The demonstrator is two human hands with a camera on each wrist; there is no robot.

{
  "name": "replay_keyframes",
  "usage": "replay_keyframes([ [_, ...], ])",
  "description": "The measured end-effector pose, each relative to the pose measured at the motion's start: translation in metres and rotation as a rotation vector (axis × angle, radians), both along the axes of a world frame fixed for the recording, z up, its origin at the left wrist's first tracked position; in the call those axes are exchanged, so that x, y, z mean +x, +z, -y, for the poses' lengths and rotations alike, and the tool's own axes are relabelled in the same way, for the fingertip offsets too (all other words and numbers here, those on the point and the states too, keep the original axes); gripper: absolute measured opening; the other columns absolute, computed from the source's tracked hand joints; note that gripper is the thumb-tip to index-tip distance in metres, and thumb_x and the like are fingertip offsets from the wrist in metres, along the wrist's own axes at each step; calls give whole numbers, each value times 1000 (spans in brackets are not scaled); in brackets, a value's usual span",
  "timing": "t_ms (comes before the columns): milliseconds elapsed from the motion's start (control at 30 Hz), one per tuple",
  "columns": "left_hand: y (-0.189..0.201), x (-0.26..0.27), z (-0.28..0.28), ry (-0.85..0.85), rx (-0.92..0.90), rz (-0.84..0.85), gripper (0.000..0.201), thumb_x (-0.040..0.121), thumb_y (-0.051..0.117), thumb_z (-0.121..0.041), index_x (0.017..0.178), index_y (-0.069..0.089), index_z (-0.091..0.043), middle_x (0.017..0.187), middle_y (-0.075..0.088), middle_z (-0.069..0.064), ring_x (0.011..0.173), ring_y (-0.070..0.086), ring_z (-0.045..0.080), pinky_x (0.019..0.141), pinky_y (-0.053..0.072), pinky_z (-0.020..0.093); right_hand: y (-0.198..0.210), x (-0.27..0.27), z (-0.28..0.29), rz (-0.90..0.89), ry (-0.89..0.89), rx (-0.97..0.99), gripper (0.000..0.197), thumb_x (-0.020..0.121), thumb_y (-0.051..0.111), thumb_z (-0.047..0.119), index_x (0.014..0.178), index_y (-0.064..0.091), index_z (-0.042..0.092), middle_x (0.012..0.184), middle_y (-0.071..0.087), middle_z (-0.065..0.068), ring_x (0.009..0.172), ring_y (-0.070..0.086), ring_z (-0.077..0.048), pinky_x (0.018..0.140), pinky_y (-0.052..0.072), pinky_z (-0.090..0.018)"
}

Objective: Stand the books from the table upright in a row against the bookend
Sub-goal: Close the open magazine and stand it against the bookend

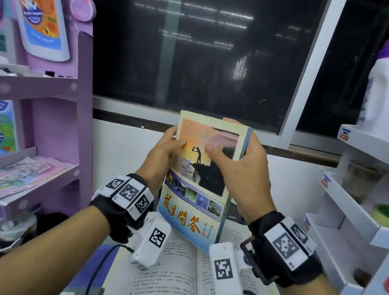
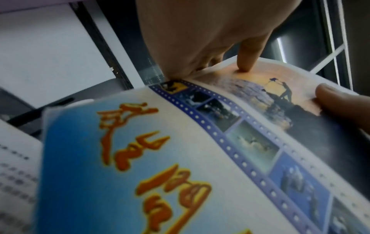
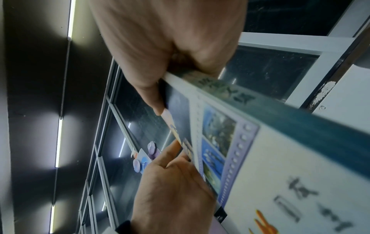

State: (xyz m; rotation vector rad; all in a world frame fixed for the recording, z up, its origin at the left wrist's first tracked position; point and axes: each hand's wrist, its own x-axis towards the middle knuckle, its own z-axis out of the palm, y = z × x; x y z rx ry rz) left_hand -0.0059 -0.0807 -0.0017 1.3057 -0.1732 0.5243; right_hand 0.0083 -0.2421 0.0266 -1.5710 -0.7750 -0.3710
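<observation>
A paperback book (image 1: 198,180) with a sunset photo, a film-strip band and orange characters on blue is held up in front of me, tilted back, cover facing me. My left hand (image 1: 166,148) grips its left edge, thumb on the cover. My right hand (image 1: 241,164) grips its right edge and spine, thumb on the cover. The left wrist view shows the book (image 2: 180,158) with my left hand's (image 2: 200,47) thumb pressed on the cover. In the right wrist view my right hand (image 3: 160,63) clamps the book (image 3: 260,158) at the spine. No bookend is visible.
An open book (image 1: 183,284) lies flat on the table below my wrists. A purple shelf unit (image 1: 44,99) stands left with a booklet (image 1: 19,179) on it. A white shelf unit (image 1: 362,197) stands right, holding a white bottle (image 1: 383,94). A dark window (image 1: 203,47) is behind.
</observation>
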Motion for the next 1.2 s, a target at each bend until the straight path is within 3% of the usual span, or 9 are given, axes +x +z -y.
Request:
replay_keyframes([
  [67,0,-1,0,-25,-56,3,39,99,41,-30,132,48,-11,119,67,15,102,68,28,82,57,35,0,-4,-2,14,15,-27,32,84,74,24,110,57,32,99,68,20,91,63,10,64,47,-3],
  [133,2,0,-2,-20,-86,11,39,99,42,-31,128,49,-7,113,68,16,93,70,24,73,58,30,2,-6,-4,13,33,-67,29,86,72,25,107,55,36,95,66,23,86,61,15,60,44,-2],
  [200,3,0,-6,-14,-111,22,36,99,44,-28,125,48,-3,104,68,15,82,71,20,65,57,27,9,-7,-4,0,72,-101,26,87,70,23,108,59,32,97,68,17,89,65,5,66,53,-11],
  [300,5,2,-13,5,-101,20,35,98,46,-24,125,47,-2,92,67,11,72,69,17,59,56,26,24,-5,-2,24,66,-298,27,85,70,26,110,63,31,102,68,13,90,69,-12,74,59,-43],
  [433,6,4,-20,3,-89,38,37,98,45,-21,128,46,0,97,65,13,74,68,17,59,56,26,42,-11,0,-82,202,-572,37,87,69,24,122,57,31,100,70,4,79,73,-14,56,61,-43],
  [600,12,11,-26,25,16,6,26,99,44,-23,117,49,-5,94,66,10,72,68,15,59,54,24,51,-9,-5,-26,131,-619,34,89,62,15,120,57,29,97,70,1,70,73,-17,50,60,-39],
  [867,22,24,-52,157,437,-201,36,98,45,-39,123,58,-16,114,68,-1,105,64,14,92,47,35,50,12,-12,-31,6,-618,30,92,54,10,117,58,25,93,71,-1,63,73,-17,44,57,-34],
  [1033,9,38,-74,316,447,-283,34,96,52,-25,129,55,-17,125,58,-1,110,52,14,88,37,29,51,33,-18,-25,-77,-632,25,93,52,11,115,57,21,92,71,-2,64,73,-15,42,56,-29],
  [1200,-17,60,-92,385,447,-397,37,96,53,-24,132,53,-14,134,54,4,121,49,21,104,37,35,48,58,-37,-45,-128,-635,21,94,51,12,113,57,17,93,70,-6,66,73,-20,44,58,-33],
])
